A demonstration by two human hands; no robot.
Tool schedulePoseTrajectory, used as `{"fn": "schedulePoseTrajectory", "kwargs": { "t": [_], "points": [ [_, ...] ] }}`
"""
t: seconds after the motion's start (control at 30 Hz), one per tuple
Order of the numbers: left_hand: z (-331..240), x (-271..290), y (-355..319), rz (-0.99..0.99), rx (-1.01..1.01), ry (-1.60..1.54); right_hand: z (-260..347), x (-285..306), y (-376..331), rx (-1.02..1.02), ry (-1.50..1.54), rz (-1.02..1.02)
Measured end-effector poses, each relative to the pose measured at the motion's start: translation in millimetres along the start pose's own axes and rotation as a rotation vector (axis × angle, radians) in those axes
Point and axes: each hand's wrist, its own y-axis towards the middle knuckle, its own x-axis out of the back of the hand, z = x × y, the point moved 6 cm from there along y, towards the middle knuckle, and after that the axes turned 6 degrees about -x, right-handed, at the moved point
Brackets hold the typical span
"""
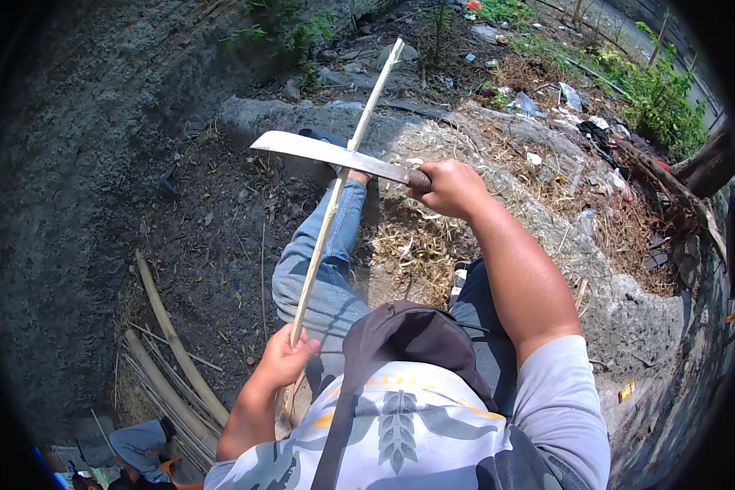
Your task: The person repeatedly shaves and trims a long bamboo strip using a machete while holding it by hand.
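My left hand (287,356) is closed round the lower part of a long, pale, peeled wooden stick (322,237). The stick slants up and away from me, its far end above the ground. My right hand (451,188) grips the dark handle of a machete (318,149). Its broad, bright blade points left and crosses the upper part of the stick, seemingly against it. Whether the edge bites into the wood, I cannot tell. My jeans-clad left leg (322,245) stretches out beneath the stick.
Several long poles (175,335) lie at the lower left, near another person's leg (139,449). A rough stone ledge (441,147) runs ahead, with dry grass and litter (527,104) at the right. A dark wall (65,204) rises on the left. A dark bag (420,339) rests at my lap.
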Motion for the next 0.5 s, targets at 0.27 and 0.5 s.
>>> {"fn": "schedulePoseTrajectory", "kwargs": {
  "t": [0.27,0.5],
  "points": [
    [2,-7,5,-0.025,0.02,0.033,60,-8,-26,0.365,-0.149,0.192],
    [-1,-7,-5,0.031,0.025,0.002,-14,21,4,0.067,-0.028,-0.073]
  ]
}}
